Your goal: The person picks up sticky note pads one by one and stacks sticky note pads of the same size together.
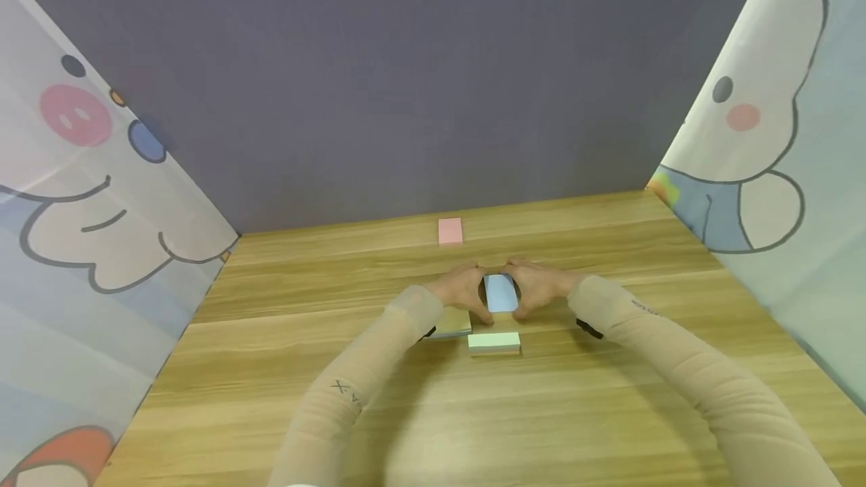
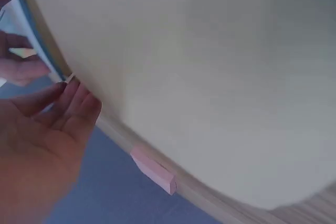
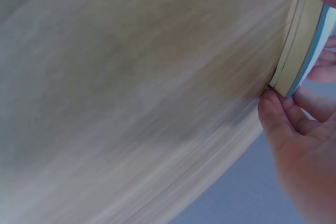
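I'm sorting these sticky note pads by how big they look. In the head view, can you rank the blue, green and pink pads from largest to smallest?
1. Blue pad, though both hands cover its edges.
2. Green pad, seen near edge-on and nearer the camera, so unsure against blue.
3. Pink pad, smallest-looking, but farthest away.

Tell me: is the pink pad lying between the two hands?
No: the pink pad lies apart near the wall, while the left hand and right hand hold the blue pad between them.

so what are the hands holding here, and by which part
Both hands, left and right, hold the blue sticky-note pad between them, fingertips gripping its left and right side edges.
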Available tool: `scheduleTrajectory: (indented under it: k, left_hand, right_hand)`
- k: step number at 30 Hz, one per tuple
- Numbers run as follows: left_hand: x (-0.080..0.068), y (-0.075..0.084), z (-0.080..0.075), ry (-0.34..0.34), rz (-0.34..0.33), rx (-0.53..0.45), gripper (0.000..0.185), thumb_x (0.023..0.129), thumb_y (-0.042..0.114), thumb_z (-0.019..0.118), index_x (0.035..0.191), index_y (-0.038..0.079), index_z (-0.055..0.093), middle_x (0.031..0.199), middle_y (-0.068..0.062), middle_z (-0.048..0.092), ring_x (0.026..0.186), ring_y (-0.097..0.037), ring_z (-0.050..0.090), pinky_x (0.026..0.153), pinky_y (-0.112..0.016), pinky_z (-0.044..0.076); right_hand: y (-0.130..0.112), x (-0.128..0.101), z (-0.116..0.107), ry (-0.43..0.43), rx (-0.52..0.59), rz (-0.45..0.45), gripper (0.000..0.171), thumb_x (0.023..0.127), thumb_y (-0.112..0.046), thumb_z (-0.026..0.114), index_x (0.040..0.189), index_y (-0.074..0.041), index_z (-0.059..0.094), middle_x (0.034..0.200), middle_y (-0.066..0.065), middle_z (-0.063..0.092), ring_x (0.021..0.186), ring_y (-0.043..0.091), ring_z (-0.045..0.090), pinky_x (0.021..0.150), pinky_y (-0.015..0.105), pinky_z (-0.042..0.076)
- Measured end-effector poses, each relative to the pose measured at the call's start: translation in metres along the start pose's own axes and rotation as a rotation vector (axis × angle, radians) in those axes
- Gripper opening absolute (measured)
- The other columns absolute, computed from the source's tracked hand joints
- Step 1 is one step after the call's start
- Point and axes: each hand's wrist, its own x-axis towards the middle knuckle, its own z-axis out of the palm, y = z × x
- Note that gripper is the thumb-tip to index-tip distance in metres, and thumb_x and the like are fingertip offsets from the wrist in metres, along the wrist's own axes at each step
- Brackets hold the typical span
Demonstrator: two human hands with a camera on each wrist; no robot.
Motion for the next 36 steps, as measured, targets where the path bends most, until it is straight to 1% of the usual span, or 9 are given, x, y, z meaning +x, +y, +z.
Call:
scheduleTrajectory:
  k: [6,8,11,14,19,25,29,33,36]
  left_hand:
    - [-0.004,-0.013,-0.012,0.014,-0.002,-0.100,0.083,0.070,0.029,0.079,0.138,0.005,0.038,0.139,-0.006,0.044,0.124,-0.023,0.045,0.101,-0.035,0.040]
    - [-0.003,-0.021,-0.018,0.038,-0.007,-0.118,0.084,0.071,0.030,0.078,0.139,0.004,0.036,0.142,-0.007,0.041,0.128,-0.024,0.041,0.103,-0.037,0.038]
    - [-0.003,-0.032,-0.027,0.095,0.001,-0.137,0.072,0.075,0.023,0.076,0.135,0.003,0.042,0.137,-0.009,0.047,0.125,-0.025,0.044,0.102,-0.037,0.039]
    - [-0.004,-0.042,-0.038,0.175,-0.013,-0.108,0.060,0.077,0.016,0.072,0.131,0.002,0.048,0.130,-0.010,0.054,0.120,-0.025,0.049,0.100,-0.037,0.041]
    - [-0.003,-0.060,-0.056,0.219,-0.052,-0.067,0.058,0.081,0.018,0.069,0.132,0.002,0.046,0.131,-0.011,0.053,0.121,-0.026,0.049,0.100,-0.038,0.041]
    - [0.007,-0.080,-0.073,0.226,-0.056,-0.019,0.067,0.080,0.022,0.070,0.135,-0.003,0.040,0.134,-0.018,0.048,0.126,-0.031,0.043,0.104,-0.040,0.037]
    - [0.016,-0.090,-0.080,0.215,-0.097,0.054,0.071,0.076,0.021,0.072,0.135,-0.002,0.040,0.135,-0.018,0.047,0.125,-0.034,0.043,0.104,-0.042,0.036]
    - [0.027,-0.098,-0.084,0.234,-0.129,0.131,0.074,0.072,0.022,0.074,0.136,0.003,0.041,0.134,-0.016,0.048,0.122,-0.034,0.046,0.103,-0.044,0.037]
    - [0.035,-0.102,-0.084,0.236,-0.137,0.131,0.076,0.071,0.022,0.075,0.136,0.004,0.040,0.137,-0.015,0.046,0.123,-0.035,0.044,0.105,-0.045,0.035]
  right_hand:
    - [-0.002,0.000,0.001,-0.003,-0.015,0.033,0.085,0.062,-0.031,0.080,0.130,0.002,0.043,0.109,0.006,0.048,0.095,0.019,0.048,0.081,0.035,0.048]
    - [-0.002,-0.001,0.000,-0.007,-0.025,0.044,0.086,0.062,-0.032,0.080,0.131,0.002,0.042,0.111,0.006,0.048,0.096,0.020,0.048,0.082,0.036,0.048]
    - [-0.003,-0.001,-0.001,-0.008,-0.027,0.053,0.087,0.062,-0.032,0.080,0.132,0.003,0.041,0.116,0.010,0.047,0.098,0.022,0.049,0.082,0.037,0.048]
    - [-0.003,-0.002,-0.002,-0.009,-0.027,0.057,0.088,0.062,-0.031,0.079,0.133,0.003,0.040,0.128,0.017,0.043,0.108,0.028,0.048,0.086,0.041,0.047]
    - [-0.005,-0.002,-0.001,-0.012,-0.012,0.065,0.088,0.063,-0.030,0.079,0.134,0.003,0.039,0.138,0.024,0.035,0.120,0.036,0.041,0.093,0.047,0.044]
    - [-0.006,-0.002,0.003,-0.005,-0.007,0.046,0.088,0.061,-0.029,0.079,0.134,0.002,0.040,0.132,0.020,0.039,0.105,0.026,0.049,0.085,0.039,0.048]
    - [-0.006,-0.002,0.004,0.000,-0.016,0.009,0.084,0.060,-0.028,0.078,0.130,0.001,0.043,0.120,0.014,0.046,0.098,0.023,0.050,0.080,0.037,0.048]
    - [-0.005,-0.002,0.003,0.016,-0.022,0.004,0.081,0.059,-0.026,0.078,0.128,0.000,0.045,0.115,0.011,0.047,0.098,0.022,0.049,0.081,0.038,0.048]
    - [-0.005,-0.003,0.002,0.006,-0.005,0.027,0.084,0.060,-0.027,0.079,0.130,0.001,0.043,0.119,0.012,0.045,0.102,0.024,0.048,0.084,0.040,0.048]
